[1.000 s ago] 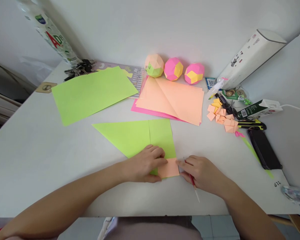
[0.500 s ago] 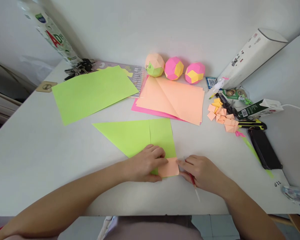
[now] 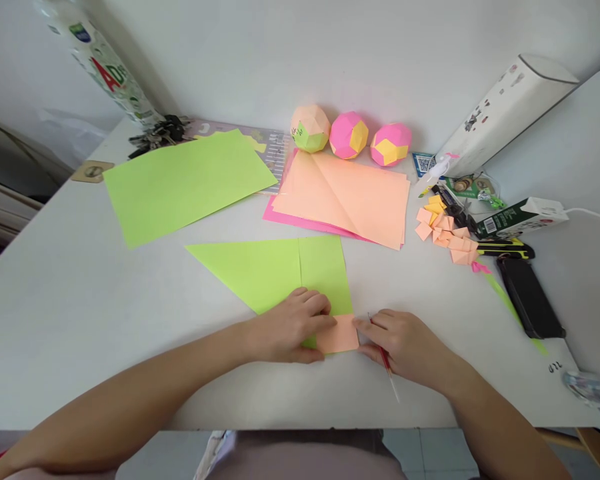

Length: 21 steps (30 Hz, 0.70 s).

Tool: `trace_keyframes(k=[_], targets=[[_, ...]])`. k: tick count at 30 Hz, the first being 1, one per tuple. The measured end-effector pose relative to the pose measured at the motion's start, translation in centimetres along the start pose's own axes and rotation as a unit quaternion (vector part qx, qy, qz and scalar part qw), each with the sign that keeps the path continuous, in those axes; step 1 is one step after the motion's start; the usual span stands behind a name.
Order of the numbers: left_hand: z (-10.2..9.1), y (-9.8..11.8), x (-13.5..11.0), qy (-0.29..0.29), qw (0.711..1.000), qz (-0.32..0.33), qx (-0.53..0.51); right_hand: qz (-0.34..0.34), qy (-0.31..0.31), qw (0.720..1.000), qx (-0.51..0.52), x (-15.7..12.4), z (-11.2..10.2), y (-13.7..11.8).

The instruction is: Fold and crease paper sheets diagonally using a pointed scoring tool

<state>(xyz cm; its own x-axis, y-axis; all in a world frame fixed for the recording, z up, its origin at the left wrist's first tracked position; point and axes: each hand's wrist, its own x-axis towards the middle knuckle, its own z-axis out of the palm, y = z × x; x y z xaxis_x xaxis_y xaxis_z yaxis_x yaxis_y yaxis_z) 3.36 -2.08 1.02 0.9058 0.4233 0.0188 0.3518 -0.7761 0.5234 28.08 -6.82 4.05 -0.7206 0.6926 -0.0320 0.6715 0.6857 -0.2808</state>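
Little has moved since half a second earlier: the peach paper (image 3: 343, 335) lies between the two hands on a green sheet (image 3: 325, 267), steadied by the left hand (image 3: 293, 327), thumb and forefinger parted. The right hand (image 3: 403, 343), closed around a slim red tool (image 3: 385, 361), touches its right edge. "AD" marks a bottle (image 3: 109, 75); a card (image 3: 424, 164) shows a QR code.

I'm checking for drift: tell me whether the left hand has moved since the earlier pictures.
No: against the large peach sheets beyond it, the left hand keeps its place, with no visible shift either way.
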Motion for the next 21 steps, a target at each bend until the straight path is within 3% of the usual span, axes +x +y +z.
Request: trace_keyframes(k=[21], targets=[[-0.08,-0.03,0.12,-0.001,1.000,0.002,-0.010,-0.013,0.003,1.000,-0.019,0.09,0.25,0.10]])
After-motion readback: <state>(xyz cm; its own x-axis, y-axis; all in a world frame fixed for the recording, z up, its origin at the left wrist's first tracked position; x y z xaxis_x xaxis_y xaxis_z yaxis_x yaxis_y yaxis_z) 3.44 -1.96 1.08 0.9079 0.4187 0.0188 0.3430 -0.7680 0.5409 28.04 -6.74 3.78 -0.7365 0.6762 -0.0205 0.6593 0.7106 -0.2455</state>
